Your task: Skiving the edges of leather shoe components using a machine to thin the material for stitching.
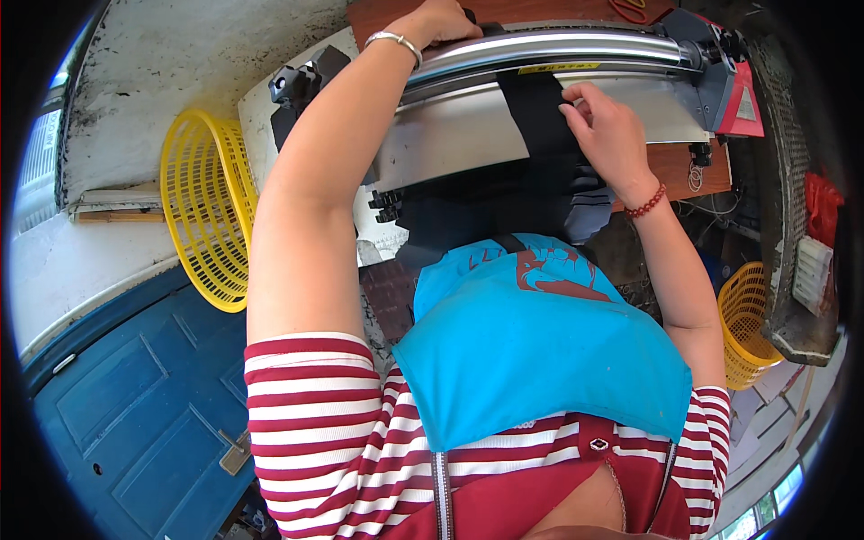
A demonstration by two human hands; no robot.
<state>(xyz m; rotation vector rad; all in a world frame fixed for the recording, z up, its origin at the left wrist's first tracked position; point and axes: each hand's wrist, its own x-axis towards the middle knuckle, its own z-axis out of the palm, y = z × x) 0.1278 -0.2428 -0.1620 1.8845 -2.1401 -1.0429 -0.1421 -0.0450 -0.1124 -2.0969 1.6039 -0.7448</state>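
A long machine with a shiny metal roller [558, 47] lies across the top of the view. A strip of black sheet material [540, 117] runs from under the roller over the silver metal plate [459, 135] toward me. My right hand [607, 130] is at the strip's right edge, fingers curled, thumb and forefinger closed at that edge. My left hand [441, 22] reaches over the roller's left part, beside a black part behind it; its fingertips are partly hidden. More black pieces [486, 211] lie in front of the plate, above my blue apron [540, 360].
A yellow plastic basket [207, 211] stands at left, above a blue door [144, 414]. Another yellow basket [747, 328] is at right, below a dark metal frame [792, 225] with a red bag [821, 207]. Red-handled scissors [628, 9] lie behind the machine.
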